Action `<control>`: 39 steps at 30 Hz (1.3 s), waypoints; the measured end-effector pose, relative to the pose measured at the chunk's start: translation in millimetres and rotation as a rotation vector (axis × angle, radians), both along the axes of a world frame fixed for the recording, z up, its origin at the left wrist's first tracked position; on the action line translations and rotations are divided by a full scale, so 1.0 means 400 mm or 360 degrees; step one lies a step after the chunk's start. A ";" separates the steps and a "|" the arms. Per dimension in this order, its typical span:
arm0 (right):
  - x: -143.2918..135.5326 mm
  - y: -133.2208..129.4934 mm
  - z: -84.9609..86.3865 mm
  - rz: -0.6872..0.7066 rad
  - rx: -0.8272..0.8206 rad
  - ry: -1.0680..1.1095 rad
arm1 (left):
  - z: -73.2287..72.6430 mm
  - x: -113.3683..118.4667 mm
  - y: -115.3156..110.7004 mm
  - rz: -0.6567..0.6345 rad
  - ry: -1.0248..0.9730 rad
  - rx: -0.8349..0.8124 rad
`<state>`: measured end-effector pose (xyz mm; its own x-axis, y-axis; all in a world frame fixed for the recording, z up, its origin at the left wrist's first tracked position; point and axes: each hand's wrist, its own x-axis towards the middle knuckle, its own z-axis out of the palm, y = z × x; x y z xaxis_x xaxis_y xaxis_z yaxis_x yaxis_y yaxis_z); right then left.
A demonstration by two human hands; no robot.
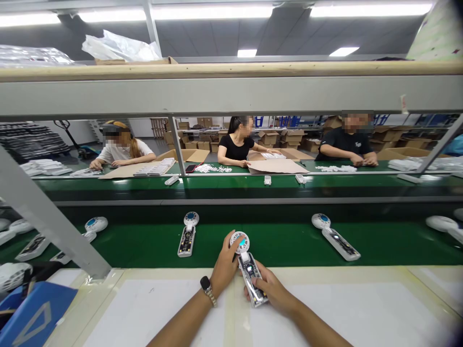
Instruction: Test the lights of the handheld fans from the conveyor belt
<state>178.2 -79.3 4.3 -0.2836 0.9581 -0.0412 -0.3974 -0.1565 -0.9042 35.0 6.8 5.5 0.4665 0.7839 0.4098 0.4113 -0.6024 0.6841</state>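
A small handheld fan (248, 270) with a round white head, a blue centre and a clear-fronted handle is between my hands, above the near edge of the belt. Circuit parts and a small lit spot show inside the handle. My left hand (224, 264) grips the fan's head, its fingers partly hidden behind it. Lower down, my right hand (272, 288) is closed round the handle, the thumb lying on its front. Similar fans lie on the green belt (144, 246): one fan (187, 241) to the left and another fan (339, 241) to the right.
A white worktop (162, 308) lies before me, with a blue bin (39, 308) at its left. A slanted grey post (50, 217) stands on the left. Across the belt, three people sit among white parts and cardboard. A shelf beam (231, 96) crosses overhead.
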 end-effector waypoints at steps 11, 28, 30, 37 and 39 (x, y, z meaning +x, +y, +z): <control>0.006 0.001 -0.013 0.0026 0.0024 0.0024 | 0.007 -0.001 -0.004 0.0000 0.0017 -0.0036; 0.005 0.001 -0.008 0.0054 0.0026 0.0001 | -0.007 0.001 0.006 -0.0008 0.0009 -0.0029; 0.002 -0.001 -0.007 0.0038 -0.0017 -0.0003 | -0.008 0.001 0.006 -0.0004 0.0016 -0.0045; 0.006 0.048 -0.007 -0.0299 -0.0038 0.0228 | -0.003 0.005 0.001 0.0032 0.0066 -0.0022; 0.017 0.081 -0.017 -0.0445 0.0088 0.0163 | -0.002 0.004 -0.001 0.0032 0.0049 0.0012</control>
<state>185.0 -46.8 -2.4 -0.0084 0.9996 0.0283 -0.5075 0.0201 -0.8614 36.7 6.4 4.6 0.4632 0.7902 0.4014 0.4443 -0.5989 0.6663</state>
